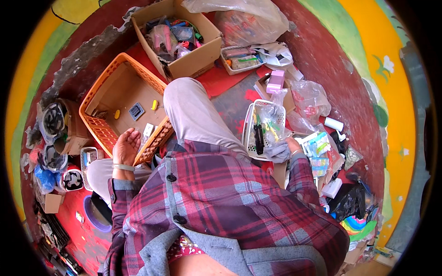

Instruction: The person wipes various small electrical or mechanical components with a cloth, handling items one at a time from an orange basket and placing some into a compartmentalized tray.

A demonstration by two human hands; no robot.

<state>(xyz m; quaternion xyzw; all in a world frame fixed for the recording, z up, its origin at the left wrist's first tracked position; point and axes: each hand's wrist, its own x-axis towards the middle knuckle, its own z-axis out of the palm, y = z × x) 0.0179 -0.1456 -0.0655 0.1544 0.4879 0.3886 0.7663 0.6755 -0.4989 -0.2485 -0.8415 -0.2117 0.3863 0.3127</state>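
– Plaid shirt (230, 188) nearest, its front spread below the camera. What of the hands?

– Left hand (127, 143): beside the near edge of the orange basket (159, 143), palm turned up, fingers loosely curled, nothing seen in it. Right hand (293, 146): at the near right corner of the white basket (247, 131), fingers against a grey cloth (278, 151). Cannot tell if they grip it; fingertips partly hidden.

– Where is the cloth, exactly?

– Over the near right edge of the white basket. Inside that basket: long black pieces (258, 134) and a clear bag with small bits.

– And the orange basket?

– Left of the raised knee, in grey trousers (200, 110). Brown cardboard lining; on it two yellow pieces (154, 105), a blue-grey square (136, 111), and a white piece (148, 129) toward the near right.

– Further out?

– Far: an open cardboard box (195, 64) of mixed bagged goods, a large plastic bag (251, 26) to its right, a small white tray (239, 70) just nearer. Right: a pink box (275, 82) beyond the white basket, a clear bag (311, 98) near it, then a white roll (334, 123). Near left: a purple basin (88, 212) on red flooring (79, 237), a blue bag (45, 179) farther left.
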